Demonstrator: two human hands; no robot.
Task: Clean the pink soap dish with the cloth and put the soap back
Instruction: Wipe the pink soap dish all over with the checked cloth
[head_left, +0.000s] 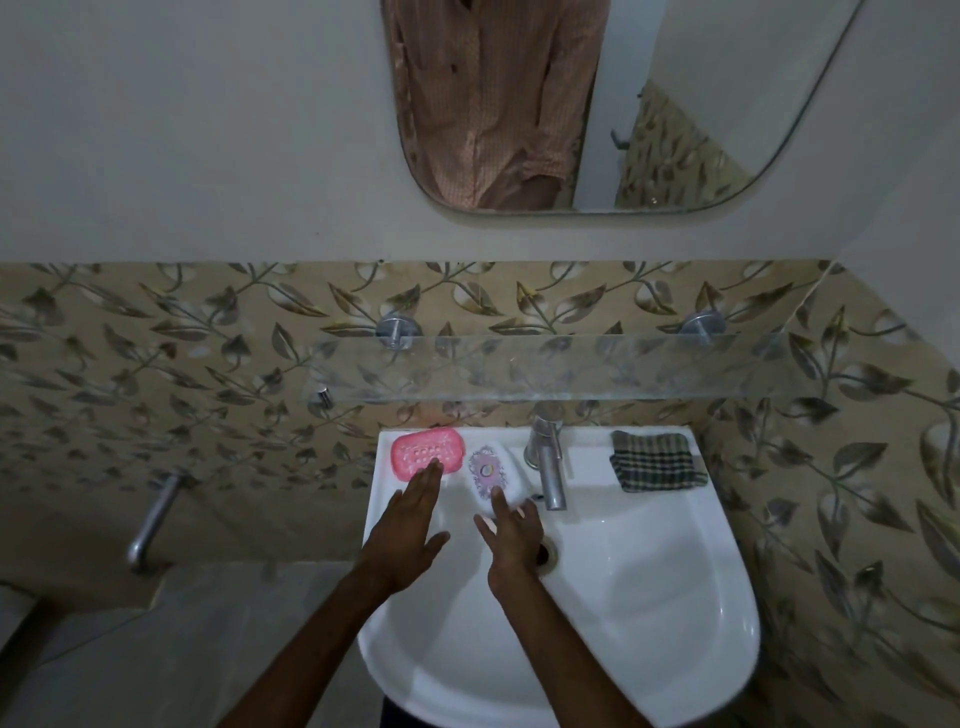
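Note:
The pink soap dish (427, 451) lies empty on the back left ledge of the white sink (649, 597). A white soap bar with a purple label (489, 474) rests on the ledge just right of the dish. A folded checked cloth (655, 460) sits on the back right corner of the sink. My left hand (413, 530) is flat with fingers apart, fingertips touching the dish's near edge. My right hand (511, 535) hovers with fingers spread, one fingertip at the soap's near end. Neither hand holds anything.
A steel tap (546, 462) stands between the soap and the cloth. A glass shelf (545, 369) juts out above the sink's back edge, under a mirror (597, 104). The drain hole (544, 556) shows beside my right hand. A second tap (150, 519) projects from the left wall.

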